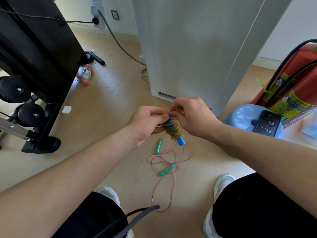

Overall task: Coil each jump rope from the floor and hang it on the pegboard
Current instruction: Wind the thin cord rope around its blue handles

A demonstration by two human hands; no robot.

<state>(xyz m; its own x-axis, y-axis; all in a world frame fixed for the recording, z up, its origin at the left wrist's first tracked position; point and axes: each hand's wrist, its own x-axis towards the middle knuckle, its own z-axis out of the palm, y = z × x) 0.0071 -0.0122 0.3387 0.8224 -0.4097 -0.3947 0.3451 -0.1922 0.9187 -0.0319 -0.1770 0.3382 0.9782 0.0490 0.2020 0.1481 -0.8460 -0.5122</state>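
Note:
A jump rope with blue handles (pixel 180 140) is held above the floor, its yellowish cord (pixel 173 129) wound tightly round the handles. My left hand (pixel 145 122) grips the upper part of the bundle. My right hand (pixel 192 115) pinches the cord at the top of the bundle. A second jump rope lies on the wooden floor below: thin pink cord (pixel 164 169) in loose loops, with two green handles (pixel 158 145) (pixel 167 169). The pegboard is out of view.
A black weight rack (pixel 34 66) stands at the left, a white cabinet (pixel 192 48) ahead. A red fire extinguisher (pixel 295 86) leans at the right over a blue basin (pixel 240 117) holding a phone (pixel 267 123). A plastic bottle (pixel 86 73) lies on the floor. My shoes (pixel 221 186) flank the pink cord.

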